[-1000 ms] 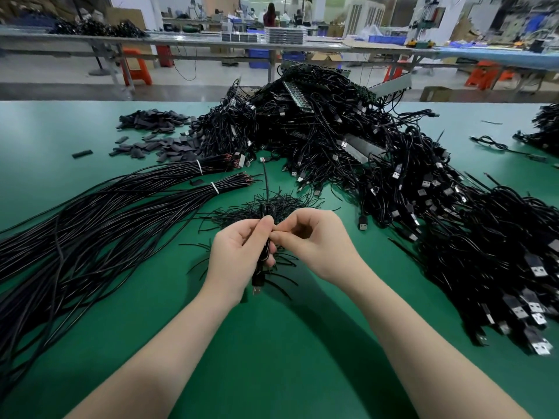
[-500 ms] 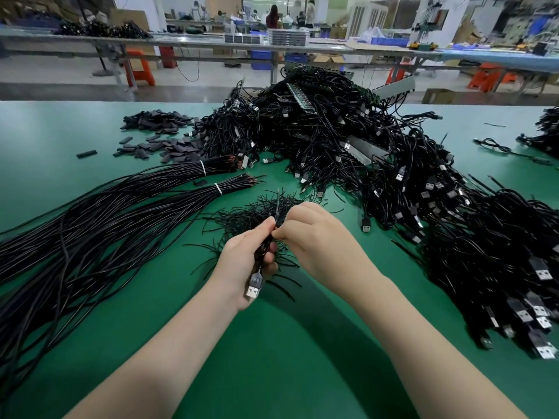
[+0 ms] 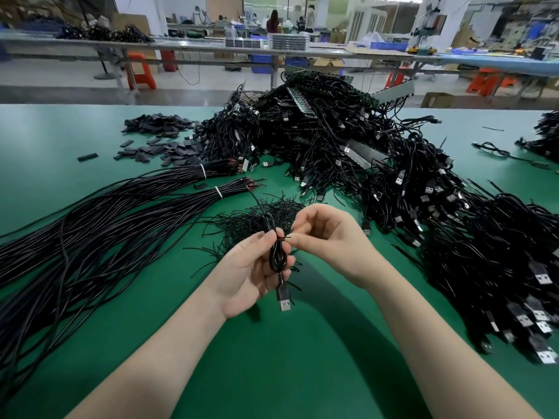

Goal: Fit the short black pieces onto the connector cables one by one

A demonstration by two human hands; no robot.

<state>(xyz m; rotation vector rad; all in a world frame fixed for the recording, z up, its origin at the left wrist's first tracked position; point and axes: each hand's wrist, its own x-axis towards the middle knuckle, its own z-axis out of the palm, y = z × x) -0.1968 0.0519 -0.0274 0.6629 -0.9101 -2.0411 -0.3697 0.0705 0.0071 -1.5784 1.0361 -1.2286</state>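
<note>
Up and down, the folded USB cable [image 3: 277, 252] sits clamped in the left hand [image 3: 248, 267], plug below the fingers, pointing down. Right hand [image 3: 329, 237] fingertips pinch its thin tie [image 3: 286, 238]. No writing shows.

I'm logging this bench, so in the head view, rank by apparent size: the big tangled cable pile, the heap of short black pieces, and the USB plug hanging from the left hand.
1. Big tangled cable pile
2. Heap of short black pieces
3. USB plug, smallest despite being nearest the camera
</note>
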